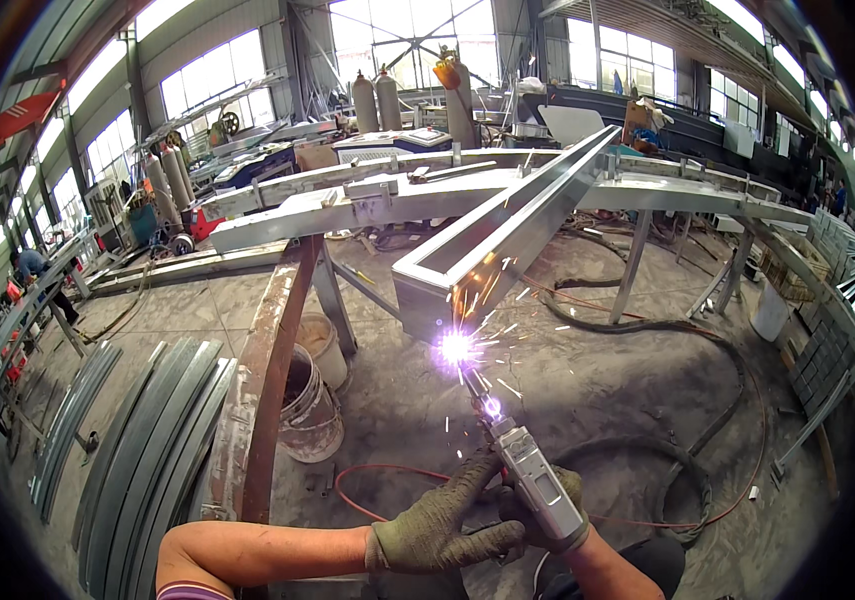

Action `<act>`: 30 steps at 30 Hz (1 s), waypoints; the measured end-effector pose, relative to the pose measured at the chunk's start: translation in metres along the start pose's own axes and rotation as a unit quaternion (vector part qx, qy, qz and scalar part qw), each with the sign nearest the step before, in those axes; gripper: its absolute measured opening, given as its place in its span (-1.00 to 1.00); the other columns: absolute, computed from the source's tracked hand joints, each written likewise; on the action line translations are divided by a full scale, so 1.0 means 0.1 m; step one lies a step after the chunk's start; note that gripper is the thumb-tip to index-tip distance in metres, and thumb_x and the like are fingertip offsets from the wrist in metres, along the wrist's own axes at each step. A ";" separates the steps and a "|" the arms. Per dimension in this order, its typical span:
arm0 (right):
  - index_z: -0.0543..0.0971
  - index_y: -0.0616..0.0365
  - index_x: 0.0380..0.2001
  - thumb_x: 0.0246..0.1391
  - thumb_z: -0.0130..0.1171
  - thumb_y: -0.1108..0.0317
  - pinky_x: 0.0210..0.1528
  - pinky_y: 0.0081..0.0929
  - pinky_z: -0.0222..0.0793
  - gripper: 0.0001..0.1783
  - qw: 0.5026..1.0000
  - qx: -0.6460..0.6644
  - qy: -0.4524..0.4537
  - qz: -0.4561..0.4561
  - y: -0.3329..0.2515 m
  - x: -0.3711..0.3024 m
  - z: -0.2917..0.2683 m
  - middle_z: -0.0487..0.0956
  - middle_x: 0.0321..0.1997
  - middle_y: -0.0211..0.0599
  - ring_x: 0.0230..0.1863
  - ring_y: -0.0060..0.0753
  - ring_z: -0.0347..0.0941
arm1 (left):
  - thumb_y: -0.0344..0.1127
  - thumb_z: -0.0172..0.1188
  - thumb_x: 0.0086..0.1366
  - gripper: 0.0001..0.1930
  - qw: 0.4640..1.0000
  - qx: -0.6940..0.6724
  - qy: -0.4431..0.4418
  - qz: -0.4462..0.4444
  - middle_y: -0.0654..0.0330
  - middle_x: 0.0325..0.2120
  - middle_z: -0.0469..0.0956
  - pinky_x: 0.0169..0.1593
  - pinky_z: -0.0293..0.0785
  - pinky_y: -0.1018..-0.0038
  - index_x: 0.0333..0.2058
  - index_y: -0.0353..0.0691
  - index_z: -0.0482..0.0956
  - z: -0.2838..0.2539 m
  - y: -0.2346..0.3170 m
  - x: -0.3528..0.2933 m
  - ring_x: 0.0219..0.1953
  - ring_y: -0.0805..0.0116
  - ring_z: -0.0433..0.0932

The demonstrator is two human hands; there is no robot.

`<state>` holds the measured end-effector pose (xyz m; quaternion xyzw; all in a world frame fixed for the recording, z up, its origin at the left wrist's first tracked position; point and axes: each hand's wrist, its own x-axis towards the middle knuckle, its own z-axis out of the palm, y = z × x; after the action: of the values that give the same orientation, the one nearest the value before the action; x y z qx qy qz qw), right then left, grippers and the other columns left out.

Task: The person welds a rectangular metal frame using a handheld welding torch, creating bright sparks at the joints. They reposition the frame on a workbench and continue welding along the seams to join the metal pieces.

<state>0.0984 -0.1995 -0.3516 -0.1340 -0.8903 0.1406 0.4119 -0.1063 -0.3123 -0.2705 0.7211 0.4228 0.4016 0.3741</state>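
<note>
My right hand point(569, 500), in a dark green work glove, is wrapped round a grey handheld laser welding gun point(537, 482). The gun's nozzle points up and away from me. A bright violet-white arc glows at its tip, throwing orange and white sparks. The arc meets the lower near corner of a long rectangular metal frame point(427, 290), which lies across a support rail and slants away to the right. My left hand point(442, 520), gloved alike, has its thumb and fingers stretched apart. Its fingertips reach the gun's left side; whether they bear any weight is hidden.
A rusty steel beam point(277, 370) runs toward me on the left, beside stained buckets point(309, 410) and curved metal strips point(152, 460). Dark hoses point(637, 325) and a thin red hose point(397, 467) loop over the floor. Gas cylinders point(387, 100) stand behind; another person point(32, 265) is far left.
</note>
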 end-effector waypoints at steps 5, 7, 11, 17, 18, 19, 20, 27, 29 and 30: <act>0.68 0.14 0.00 0.03 0.59 0.36 -0.29 -0.48 0.62 -0.54 0.995 0.077 -0.021 0.065 -0.01 -0.09 0.03 0.70 -0.31 -0.41 -0.35 -0.44 0.68 | 0.15 0.36 0.47 0.09 1.000 -0.012 -0.001 -0.017 -0.26 0.57 0.09 0.59 0.16 0.06 0.61 -0.37 -0.11 0.02 0.01 -0.01 0.61 -0.12 0.14; 0.68 0.16 0.02 0.06 0.57 0.38 -0.29 -0.49 0.63 -0.56 0.995 0.074 -0.019 0.059 -0.04 -0.06 0.01 0.71 -0.30 -0.39 -0.35 -0.45 0.69 | 0.15 0.36 0.47 0.09 1.000 -0.016 -0.002 -0.023 -0.26 0.57 0.10 0.59 0.18 0.06 0.61 -0.36 -0.12 0.02 0.01 -0.02 0.61 -0.12 0.15; 0.68 0.17 0.02 0.08 0.57 0.40 -0.29 -0.48 0.65 -0.57 0.998 0.043 -0.015 0.039 -0.07 0.00 -0.02 0.73 -0.30 -0.39 -0.34 -0.47 0.71 | 0.17 0.37 0.46 0.12 0.999 -0.022 0.001 -0.031 -0.25 0.57 0.10 0.57 0.22 0.04 0.62 -0.34 -0.14 0.04 -0.01 -0.03 0.60 -0.12 0.17; 0.69 0.20 0.01 0.04 0.62 0.40 -0.21 -0.49 0.67 -0.54 1.000 -0.006 0.018 -0.021 -0.01 0.01 0.00 0.77 -0.23 -0.38 -0.28 -0.52 0.74 | 0.10 0.36 0.49 0.07 0.998 -0.055 0.006 -0.028 -0.19 0.55 0.16 0.55 0.25 0.07 0.63 -0.29 -0.15 0.05 0.02 -0.02 0.58 -0.05 0.22; 0.68 0.21 0.03 0.04 0.64 0.39 -0.16 -0.48 0.68 -0.50 0.981 0.174 0.016 0.079 -0.10 0.01 -0.01 0.78 -0.19 -0.37 -0.23 -0.52 0.75 | 0.07 0.35 0.51 0.05 0.998 -0.062 0.005 -0.028 -0.16 0.54 0.18 0.54 0.27 0.09 0.63 -0.28 -0.15 0.08 -0.02 -0.03 0.57 -0.01 0.24; 0.67 0.23 0.05 0.03 0.66 0.38 -0.11 -0.48 0.69 -0.47 0.922 0.347 0.013 0.173 -0.19 -0.01 -0.02 0.80 -0.15 -0.35 -0.19 -0.51 0.76 | 0.05 0.35 0.52 0.03 0.997 -0.071 -0.001 -0.036 -0.13 0.52 0.21 0.53 0.30 0.11 0.63 -0.27 -0.13 0.09 -0.03 -0.01 0.55 0.02 0.27; 0.66 0.24 0.11 0.01 0.68 0.34 -0.05 -0.45 0.69 -0.40 0.953 0.270 0.007 0.139 -0.15 -0.03 -0.02 0.80 -0.10 -0.31 -0.12 -0.47 0.77 | 0.07 0.35 0.52 0.01 0.984 -0.138 -0.009 -0.110 -0.10 0.49 0.27 0.50 0.35 0.15 0.62 -0.26 -0.10 0.08 0.00 -0.02 0.53 0.06 0.31; 0.71 0.24 0.02 0.17 0.50 0.47 -0.12 -0.44 0.67 -0.65 0.919 0.258 0.094 0.282 -0.11 -0.22 0.26 0.78 -0.17 -0.30 -0.17 -0.50 0.74 | 0.12 0.35 0.50 0.07 0.989 -0.084 -0.009 -0.121 -0.24 0.55 0.18 0.54 0.27 0.14 0.63 -0.33 -0.12 0.12 -0.41 -0.15 0.58 0.00 0.24; 0.72 0.23 0.00 0.24 0.42 0.52 -0.21 -0.45 0.63 -0.74 0.908 0.263 0.139 0.294 -0.27 -0.05 0.06 0.75 -0.26 -0.36 -0.27 -0.55 0.69 | 0.14 0.35 0.49 0.10 0.996 0.046 -0.011 -0.081 -0.30 0.57 0.11 0.57 0.20 0.13 0.62 -0.39 -0.14 0.09 -0.46 -0.19 0.60 -0.07 0.20; 0.72 0.23 -0.01 0.25 0.41 0.52 -0.22 -0.47 0.62 -0.75 0.906 0.251 0.150 0.307 -0.33 0.03 -0.04 0.73 -0.28 -0.37 -0.30 -0.56 0.67 | 0.17 0.34 0.49 0.11 0.997 0.026 -0.012 -0.070 -0.36 0.58 0.06 0.61 0.10 0.12 0.60 -0.48 -0.12 0.04 -0.28 -0.16 0.62 -0.16 0.12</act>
<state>0.0959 -0.2289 -0.3351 -0.3120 -0.6681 0.4574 0.4972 -0.1167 -0.3170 -0.3006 0.7040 0.4783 0.3542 0.3876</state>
